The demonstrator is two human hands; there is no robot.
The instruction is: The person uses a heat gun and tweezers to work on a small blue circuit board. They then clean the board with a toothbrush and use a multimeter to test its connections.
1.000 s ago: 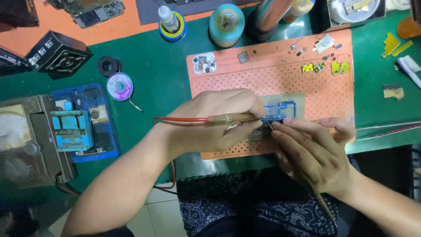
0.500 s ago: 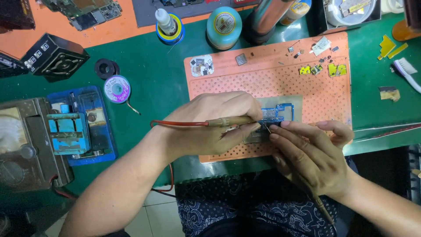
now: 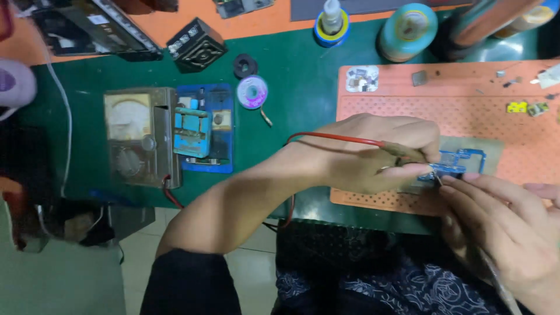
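Head view shifted left, hands (image 3: 373, 154) unmoved

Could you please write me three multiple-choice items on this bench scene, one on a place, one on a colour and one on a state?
1. Where does the blue board lie?
A. on the orange mat
B. on the meter
C. on the floor

2. What colour is the lead running over the left hand?
A. yellow
B. red
C. white

3. What is the right hand doing?
A. resting flat, empty
B. lifting the glue bottle
C. holding a thin tool to the board

Key: 1 A, the board sits on a grey plate on the perforated mat; 2 B, the red lead crosses the wrist; 3 C, its fingers pinch a slim tool whose tip meets the board.
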